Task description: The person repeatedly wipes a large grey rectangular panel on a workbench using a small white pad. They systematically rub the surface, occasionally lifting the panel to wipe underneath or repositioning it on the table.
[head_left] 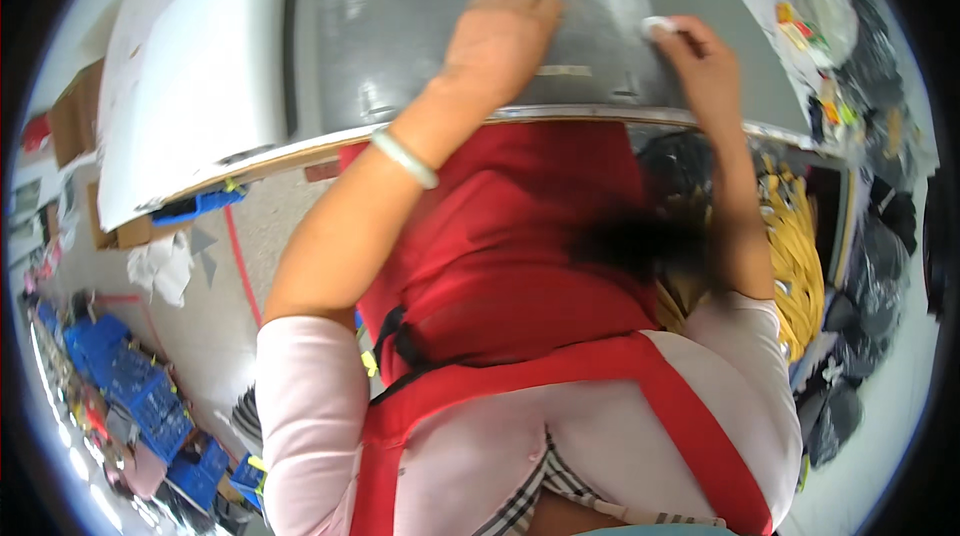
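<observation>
grey metal sheet (400,36) lies flat on the workbench (190,86) ahead of us, its near edge running along the bench's trim just above our red apron (520,266). our left hand (500,41) rests palm down on the sheet near its middle, fingers spread loosely and flat, gripping nothing; a pale green bangle (405,158) circles that wrist. our right hand (705,66) sits further right on the same sheet, fingers curled around a small white pad (657,27) pressed against the metal; whether it is cloth or an eraser we cannot tell. both hands are on the sheet's nearer half, well apart from each other, with a strip of tape (563,71) on the surface between them. to the left of the sheet a white board (200,66) covers the bench. blue crates (130,386) stand on the floor at lower left, and yellow cables (795,256) hang beneath the bench at right, beside black bags (880,266).
</observation>
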### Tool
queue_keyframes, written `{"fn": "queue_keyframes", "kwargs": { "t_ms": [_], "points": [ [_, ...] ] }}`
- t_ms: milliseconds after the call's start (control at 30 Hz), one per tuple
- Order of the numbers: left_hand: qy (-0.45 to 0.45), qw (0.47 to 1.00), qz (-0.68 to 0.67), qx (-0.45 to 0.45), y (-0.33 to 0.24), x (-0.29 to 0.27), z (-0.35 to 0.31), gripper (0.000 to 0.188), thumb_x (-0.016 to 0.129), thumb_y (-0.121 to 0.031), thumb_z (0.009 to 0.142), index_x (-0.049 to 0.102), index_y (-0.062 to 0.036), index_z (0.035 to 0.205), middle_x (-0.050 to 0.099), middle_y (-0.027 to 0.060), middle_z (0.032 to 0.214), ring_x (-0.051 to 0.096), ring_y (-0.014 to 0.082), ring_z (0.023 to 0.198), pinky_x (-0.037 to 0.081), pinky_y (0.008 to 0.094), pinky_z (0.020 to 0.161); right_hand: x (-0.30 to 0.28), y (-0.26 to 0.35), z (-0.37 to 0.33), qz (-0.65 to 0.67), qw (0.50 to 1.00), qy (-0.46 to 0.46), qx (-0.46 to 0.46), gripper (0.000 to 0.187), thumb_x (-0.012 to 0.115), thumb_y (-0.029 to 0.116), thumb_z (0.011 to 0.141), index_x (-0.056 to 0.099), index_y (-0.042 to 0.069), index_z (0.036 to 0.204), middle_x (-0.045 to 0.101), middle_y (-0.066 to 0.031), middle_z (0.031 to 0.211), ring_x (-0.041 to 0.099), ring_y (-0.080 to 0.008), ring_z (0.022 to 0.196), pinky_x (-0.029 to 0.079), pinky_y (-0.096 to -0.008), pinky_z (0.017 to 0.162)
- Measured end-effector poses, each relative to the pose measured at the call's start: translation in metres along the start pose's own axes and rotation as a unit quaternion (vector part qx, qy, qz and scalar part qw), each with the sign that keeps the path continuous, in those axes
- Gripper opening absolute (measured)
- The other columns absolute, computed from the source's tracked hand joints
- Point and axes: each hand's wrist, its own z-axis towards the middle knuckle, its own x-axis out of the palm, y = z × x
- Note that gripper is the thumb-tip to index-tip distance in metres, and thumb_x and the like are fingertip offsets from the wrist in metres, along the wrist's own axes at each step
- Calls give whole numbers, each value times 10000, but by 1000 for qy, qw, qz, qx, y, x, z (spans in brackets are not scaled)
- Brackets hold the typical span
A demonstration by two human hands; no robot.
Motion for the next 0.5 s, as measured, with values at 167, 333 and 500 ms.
{"fn": "queue_keyframes", "kwargs": {
  "t_ms": [167, 333, 500],
  "points": [
    [-39, 997, 64, -3, -3, 3, -1, 275, 584, -258, 970, 651, -177, 1224, 610, 68, 1237, 525, 305, 1239, 367, 636, 1021, 0, 29, -38, -76, 988, 105, -83, 130, 693, 162, 921, 706, 41, 965, 623, -47, 804, 552, -159, 724, 446, -291, 675],
    [-13, 998, 65, -18, -4, 5, 0, 307, 570, -270, 982, 638, -189, 1270, 584, 79, 1317, 480, 326, 1315, 324, 694, 1044, 3, 27, -45, -112, 980, 108, -125, 102, 695, 141, 904, 696, 47, 945, 614, -84, 803, 557, -224, 718, 444, -319, 666],
    [-11, 997, 68, -19, -3, 3, -1, 308, 556, -277, 990, 638, -192, 1274, 586, 78, 1320, 487, 325, 1310, 337, 685, 1042, 6, 31, -44, -191, 958, 105, -187, 115, 679, 149, 914, 672, 42, 956, 606, -96, 800, 549, -250, 712, 447, -308, 657]
  ]
}}
